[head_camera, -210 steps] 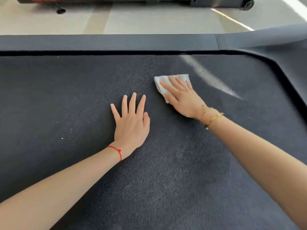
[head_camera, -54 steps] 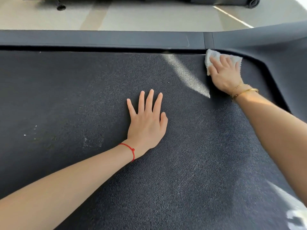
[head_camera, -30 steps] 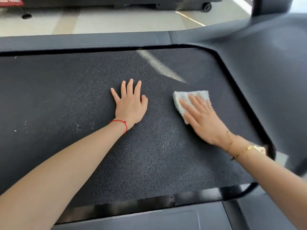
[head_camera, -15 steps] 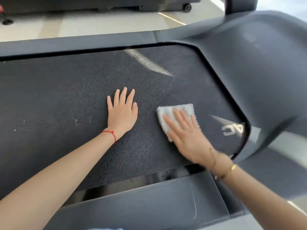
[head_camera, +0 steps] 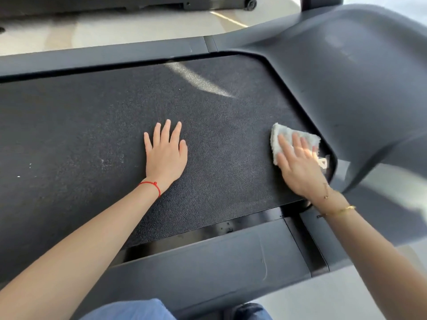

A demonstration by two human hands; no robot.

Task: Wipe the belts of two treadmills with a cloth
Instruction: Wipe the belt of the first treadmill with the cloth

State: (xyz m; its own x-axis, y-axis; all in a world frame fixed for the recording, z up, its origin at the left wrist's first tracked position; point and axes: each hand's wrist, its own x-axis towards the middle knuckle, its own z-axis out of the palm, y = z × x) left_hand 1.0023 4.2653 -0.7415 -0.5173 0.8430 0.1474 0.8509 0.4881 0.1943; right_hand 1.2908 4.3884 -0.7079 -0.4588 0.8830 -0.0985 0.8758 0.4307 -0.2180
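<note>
The left hand (head_camera: 166,155) lies flat on the dark, grainy treadmill belt (head_camera: 92,125), palm down, its fingers straight and slightly spread, pointing away from the person; a thin red string bracelet (head_camera: 151,184) circles that wrist. The right hand (head_camera: 298,165) presses straight fingers down on a white cloth (head_camera: 280,137), which rests on the belt near its right end, just beside the curved edge of the grey motor cover (head_camera: 346,77). The cloth is folded or bunched, and its far and left edges show past the fingertips; the rest is hidden under the hand. A patch of sunlight falls across the right fingers, and pale lettering on the belt shows just to their right, too blurred to read. A gold bangle (head_camera: 342,210) and a fine chain sit on the right wrist. A streak of light lies on the belt farther away, between the hands and the far side rail (head_camera: 104,56). The near side rail (head_camera: 208,262) runs along the bottom, with blue trouser fabric (head_camera: 131,311) showing at the lower edge. Beyond the treadmill, pale floor (head_camera: 115,31) and the base of another machine (head_camera: 138,3) are visible.
</note>
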